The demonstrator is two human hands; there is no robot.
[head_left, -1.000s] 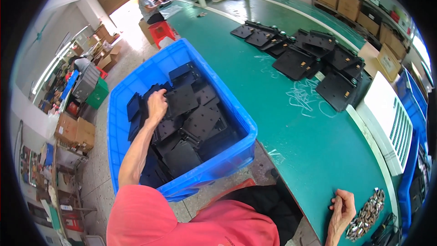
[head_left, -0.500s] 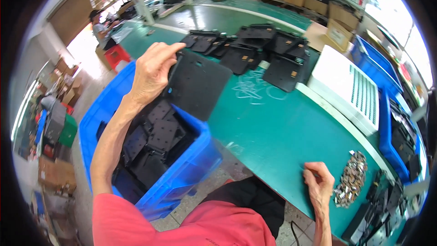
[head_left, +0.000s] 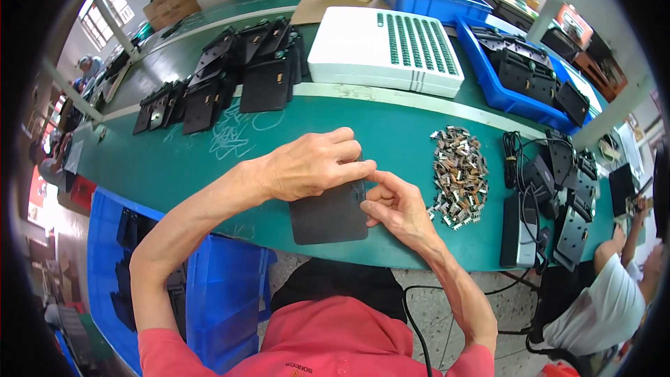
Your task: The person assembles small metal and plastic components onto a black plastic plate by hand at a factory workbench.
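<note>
A flat black plastic panel (head_left: 328,222) is in front of me, just over the near edge of the green table. My left hand (head_left: 314,164) lies across its upper part, closed on it, with the fingers reaching to the top right corner. At the right edge, beside a small slot, my right hand (head_left: 403,208) pinches the panel between thumb and fingers. Whether a small part is also between those fingertips is hidden. To the right of my hands, a heap of small metal parts (head_left: 458,178) lies on the table.
A blue bin (head_left: 227,293) of black parts stands at my left. Several black panels (head_left: 265,87) are stacked at the back left. A white foam block (head_left: 349,45) with green rows is behind. Right are a blue crate (head_left: 495,91), black devices with cables (head_left: 520,230) and a seated person (head_left: 600,307).
The black panel has come from above the blue bin to the table in front of me. My right hand has moved left to its edge. The view has turned right.
</note>
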